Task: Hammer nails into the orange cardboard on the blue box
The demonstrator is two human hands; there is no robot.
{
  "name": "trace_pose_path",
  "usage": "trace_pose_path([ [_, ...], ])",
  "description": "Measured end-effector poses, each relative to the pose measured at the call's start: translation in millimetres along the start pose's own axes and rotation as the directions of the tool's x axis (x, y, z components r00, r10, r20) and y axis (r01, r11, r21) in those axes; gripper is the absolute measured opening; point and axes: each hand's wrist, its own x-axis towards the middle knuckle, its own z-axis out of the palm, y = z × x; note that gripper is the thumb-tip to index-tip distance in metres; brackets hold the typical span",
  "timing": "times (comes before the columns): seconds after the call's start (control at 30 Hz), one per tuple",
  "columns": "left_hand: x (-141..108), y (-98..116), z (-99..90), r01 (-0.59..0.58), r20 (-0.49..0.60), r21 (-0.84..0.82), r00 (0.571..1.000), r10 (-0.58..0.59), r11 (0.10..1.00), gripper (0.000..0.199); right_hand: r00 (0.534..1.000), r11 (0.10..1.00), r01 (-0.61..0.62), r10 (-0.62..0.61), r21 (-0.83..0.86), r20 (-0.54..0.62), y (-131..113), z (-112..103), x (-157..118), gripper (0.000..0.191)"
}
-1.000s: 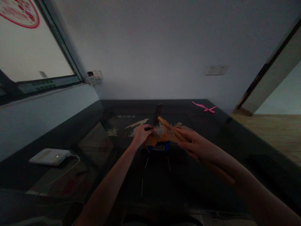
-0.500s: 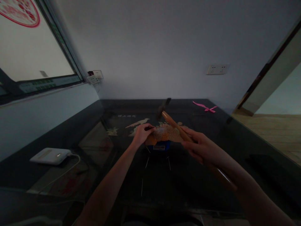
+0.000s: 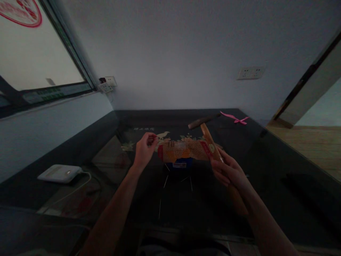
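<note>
A brown speckled roll (image 3: 181, 149) with red ends lies sideways on a blue box (image 3: 182, 164) with a white label. My right hand (image 3: 230, 169) grips the wooden handle of a hammer (image 3: 210, 138), whose dark head is raised beyond the roll's right end. Left of the roll, my left hand (image 3: 145, 147) is held apart from it, thumb and fingertips pinched together; whatever they may hold is too small to make out. Several thin nail-like sticks (image 3: 165, 181) lie on the dark table in front of the box.
The dark glossy table (image 3: 106, 192) meets walls at the back and left. A white device (image 3: 61, 173) with a cable lies at the left. A pink ribbon (image 3: 238, 120) is at the back right. Wall sockets (image 3: 250, 73) are above, and a dark flat object (image 3: 306, 193) lies at the right.
My left hand has moved left, off the roll, uncovering its red end and several thin dark pins in its top. The hammer head has swung right and is turned more sideways.
</note>
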Motion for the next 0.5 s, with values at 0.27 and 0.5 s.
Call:
trace_pose_path([
  [0.27,-25,-43,5.2,0.075,0.445,0.443,0.847,-0.292,0.893,0.015,1.000,1.000,-0.011,0.011,-0.016,0.015,2,2,-1,0.065],
  [0.5,-45,-24,34.9,0.082,0.460,0.612,0.772,-0.439,0.787,0.031,0.999,1.000,-0.007,0.007,-0.008,0.048,4,6,-5,0.070],
])
